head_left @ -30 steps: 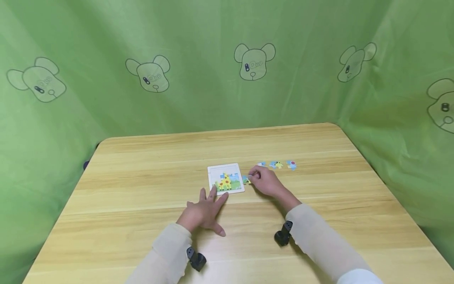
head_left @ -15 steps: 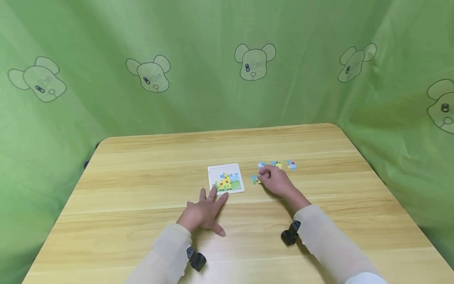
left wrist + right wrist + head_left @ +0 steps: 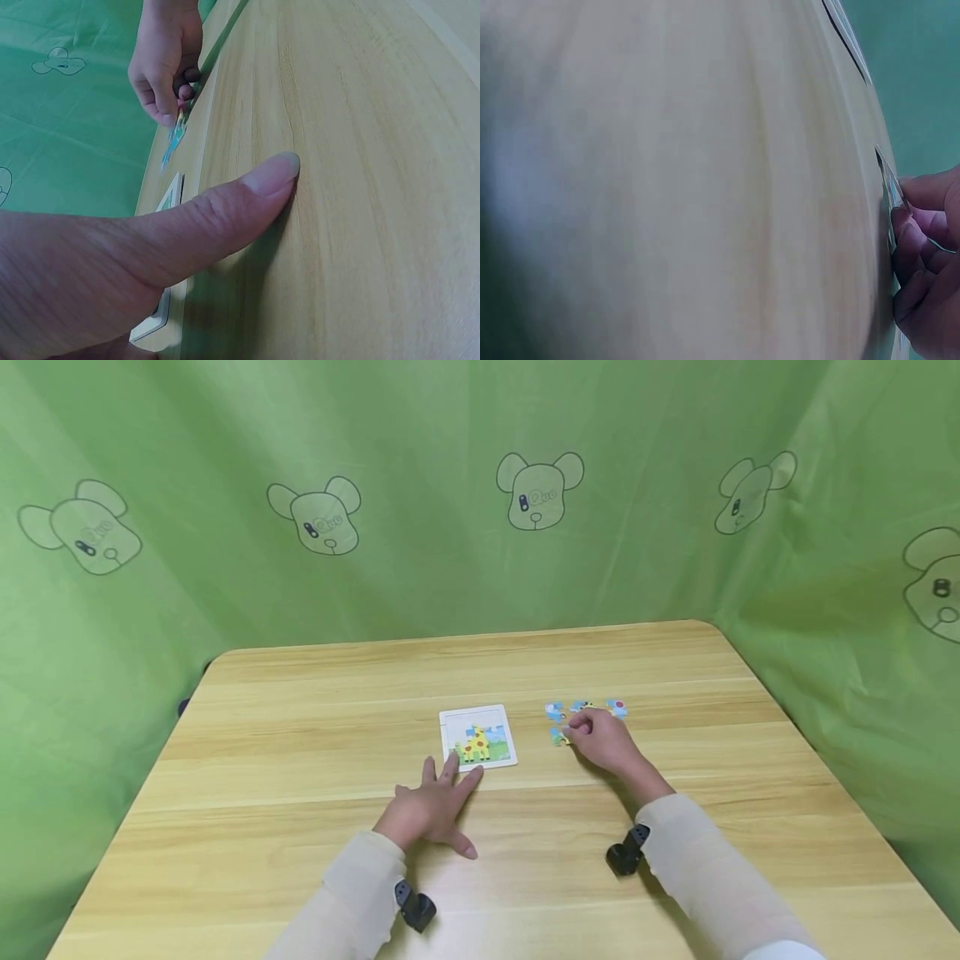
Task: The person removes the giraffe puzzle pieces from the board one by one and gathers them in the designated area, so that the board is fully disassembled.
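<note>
A white puzzle tray [image 3: 471, 717] lies on the table, part filled with a yellow giraffe picture. My left hand [image 3: 429, 810] is spread flat, its fingertips at the tray's lower edge; its thumb [image 3: 225, 214] crosses the left wrist view. To the right of the tray, my right hand [image 3: 606, 743] pinches a green, blue and yellow puzzle piece [image 3: 557, 737] between thumb and fingers. This piece [image 3: 175, 141] appears tilted below the fingertips in the left wrist view. Seen edge-on in the right wrist view, the piece is partly hidden by the fingers.
Behind the right hand lie a blue and white piece [image 3: 553, 710], a blue and yellow piece [image 3: 581, 704] partly covered by the hand, and a blue piece with a red dot [image 3: 618, 707]. A green curtain [image 3: 420, 585] surrounds the wooden table [image 3: 315, 710].
My right hand has moved right, away from the tray, carrying the pinched puzzle piece to just in front of the loose pieces. The left hand and tray have stayed put.
</note>
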`<state>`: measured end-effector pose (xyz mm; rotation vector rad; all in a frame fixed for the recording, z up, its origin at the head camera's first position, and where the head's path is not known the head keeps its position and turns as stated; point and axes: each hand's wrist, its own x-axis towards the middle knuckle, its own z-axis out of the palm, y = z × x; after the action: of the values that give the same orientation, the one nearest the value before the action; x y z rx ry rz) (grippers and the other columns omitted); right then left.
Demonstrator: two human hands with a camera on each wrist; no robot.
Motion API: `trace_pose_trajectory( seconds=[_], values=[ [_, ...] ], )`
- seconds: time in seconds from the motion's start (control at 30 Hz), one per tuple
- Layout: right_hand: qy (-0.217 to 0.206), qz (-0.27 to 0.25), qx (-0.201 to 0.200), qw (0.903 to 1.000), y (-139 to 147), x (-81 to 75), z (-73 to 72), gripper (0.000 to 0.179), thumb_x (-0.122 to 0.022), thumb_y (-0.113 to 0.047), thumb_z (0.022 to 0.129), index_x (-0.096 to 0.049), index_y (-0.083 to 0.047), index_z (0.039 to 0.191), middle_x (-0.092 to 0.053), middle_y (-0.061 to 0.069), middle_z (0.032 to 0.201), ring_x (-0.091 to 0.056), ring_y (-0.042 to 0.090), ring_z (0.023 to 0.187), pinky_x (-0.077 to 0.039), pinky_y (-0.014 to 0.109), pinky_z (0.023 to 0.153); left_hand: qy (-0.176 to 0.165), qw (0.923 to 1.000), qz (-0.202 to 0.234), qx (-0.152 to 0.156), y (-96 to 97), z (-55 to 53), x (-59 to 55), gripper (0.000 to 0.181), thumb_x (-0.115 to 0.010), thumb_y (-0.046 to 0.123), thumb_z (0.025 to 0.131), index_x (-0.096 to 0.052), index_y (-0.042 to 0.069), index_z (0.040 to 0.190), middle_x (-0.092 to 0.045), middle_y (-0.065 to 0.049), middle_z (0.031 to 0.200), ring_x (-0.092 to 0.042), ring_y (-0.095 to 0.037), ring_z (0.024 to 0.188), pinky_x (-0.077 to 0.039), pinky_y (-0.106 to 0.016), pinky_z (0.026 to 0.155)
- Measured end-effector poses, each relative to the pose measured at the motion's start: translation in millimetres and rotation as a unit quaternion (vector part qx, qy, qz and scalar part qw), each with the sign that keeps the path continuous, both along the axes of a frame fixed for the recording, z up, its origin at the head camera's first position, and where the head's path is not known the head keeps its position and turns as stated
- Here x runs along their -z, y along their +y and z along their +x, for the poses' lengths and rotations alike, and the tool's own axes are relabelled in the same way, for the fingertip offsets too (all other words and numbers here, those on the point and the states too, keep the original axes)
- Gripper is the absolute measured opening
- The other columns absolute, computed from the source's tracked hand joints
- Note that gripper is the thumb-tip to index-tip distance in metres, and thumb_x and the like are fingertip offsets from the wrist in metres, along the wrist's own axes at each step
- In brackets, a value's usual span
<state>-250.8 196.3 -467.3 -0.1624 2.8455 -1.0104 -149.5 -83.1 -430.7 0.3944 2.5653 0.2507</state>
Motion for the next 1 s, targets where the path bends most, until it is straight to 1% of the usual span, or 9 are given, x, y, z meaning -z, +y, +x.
trace_pose_trajectory(
  seconds=[0.1, 0.23, 0.47, 0.8, 1.0],
  values=[
    [-0.002, 0.001, 0.000, 1.0000, 0.9, 0.7, 0.3, 0.022, -0.060, -0.021, 0.091, -0.063, -0.002, 0.100, -0.061, 0.008, 0.086, -0.056, 0.020, 0.078, -0.048, 0.031, 0.070, -0.001, 1.0000, 0.000, 0.001, 0.0, 0.5, -0.2, 0.114, -0.079, 0.057, 0.060, -0.016, 0.032, 0.152, 0.000, -0.010, 0.159, -0.003, -0.045, 0.142, -0.024, -0.079, 0.092],
    [-0.004, 0.006, -0.002, 1.0000, 0.8, 1.5, 1.1, 0.024, -0.062, -0.025, 0.089, -0.062, -0.003, 0.099, -0.059, 0.008, 0.084, -0.054, 0.020, 0.076, -0.046, 0.030, 0.067, 0.001, 1.0000, 0.000, 0.003, 0.0, 1.3, -0.2, 0.115, -0.079, 0.057, 0.060, -0.015, 0.032, 0.152, -0.001, -0.011, 0.159, -0.004, -0.046, 0.142, -0.024, -0.079, 0.091],
    [-0.004, 0.021, 0.004, 0.9998, 0.5, 2.2, 0.7, 0.026, -0.065, -0.030, 0.087, -0.062, -0.005, 0.092, -0.058, 0.006, 0.081, -0.052, 0.019, 0.072, -0.044, 0.028, 0.065, 0.005, 1.0000, 0.000, 0.002, 0.5, 2.3, -1.3, 0.115, -0.079, 0.058, 0.059, -0.016, 0.032, 0.152, -0.001, -0.011, 0.159, -0.004, -0.046, 0.142, -0.025, -0.079, 0.091],
    [0.002, 0.036, -0.002, 0.9994, -0.5, 1.8, 2.6, 0.023, -0.064, -0.028, 0.089, -0.060, -0.005, 0.089, -0.056, 0.006, 0.081, -0.050, 0.019, 0.073, -0.043, 0.029, 0.065, 0.004, 1.0000, 0.003, 0.001, 0.8, 1.7, -0.6, 0.115, -0.079, 0.058, 0.059, -0.016, 0.032, 0.151, -0.001, -0.011, 0.159, -0.004, -0.046, 0.142, -0.024, -0.079, 0.091],
    [0.008, 0.034, -0.009, 0.9993, -0.3, 1.0, 3.5, 0.021, -0.064, -0.025, 0.088, -0.059, -0.005, 0.089, -0.054, 0.005, 0.081, -0.049, 0.020, 0.074, -0.042, 0.030, 0.067, 0.001, 1.0000, 0.002, 0.001, 0.3, 0.7, 0.2, 0.115, -0.079, 0.057, 0.059, -0.015, 0.032, 0.152, 0.000, -0.011, 0.159, -0.003, -0.046, 0.142, -0.024, -0.079, 0.091]
  ],
)
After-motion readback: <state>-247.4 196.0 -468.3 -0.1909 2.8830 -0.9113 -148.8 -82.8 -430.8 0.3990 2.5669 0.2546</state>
